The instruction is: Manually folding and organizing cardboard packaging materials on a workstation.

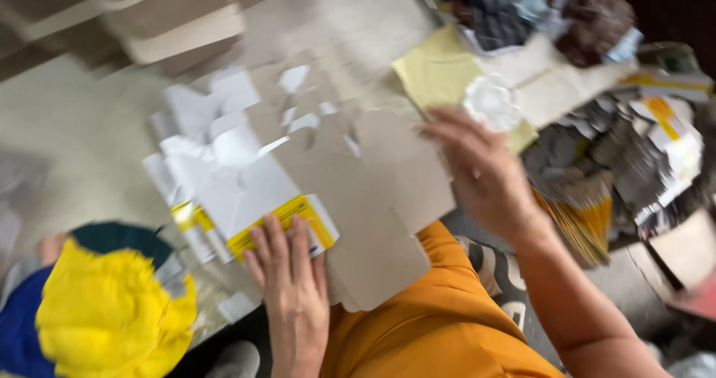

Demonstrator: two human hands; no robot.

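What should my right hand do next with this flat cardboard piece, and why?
Probably bring the right hand down onto the brown cardboard cutout. The left hand already presses the white and yellow sheets beside it, while the right hangs open at the cutout's far edge, gripping nothing.

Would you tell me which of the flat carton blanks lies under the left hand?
The white blank with the yellow stripe; the left hand presses on it, while the plain brown blanks lie beside it.

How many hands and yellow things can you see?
Hands: 2, left hand and right hand
Yellow crumpled cloth: 1
Pale yellow paper sheet: 1
Flat white carton with yellow band: 1
Total: 5
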